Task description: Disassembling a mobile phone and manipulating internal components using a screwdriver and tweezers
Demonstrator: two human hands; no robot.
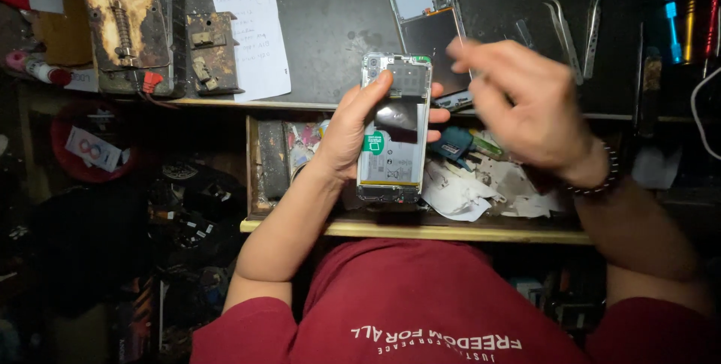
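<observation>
**Opened phone held over the drawer**

The left hand (pixel 353 135) holds an opened smartphone with its back cover removed (pixel 396 127), so the white battery and the dark circuit parts are visible. The fingers wrap around the left edge and the fingertips come out on the right edge. The phone is upright, above an open wooden drawer (pixel 420 229) full of white paper scraps. The right hand (pixel 526 105) is just beside the phone, at its upper right; it is blurred, the fingers are bent loosely, and I cannot tell if it holds something. Behind the hands, on the dark desk (pixel 338 26), lies a grey phone back frame (pixel 429 26). Metal tweezers (pixel 565 30) lie to the right, and a white handwritten paper note (pixel 251 41) to the left.
</observation>
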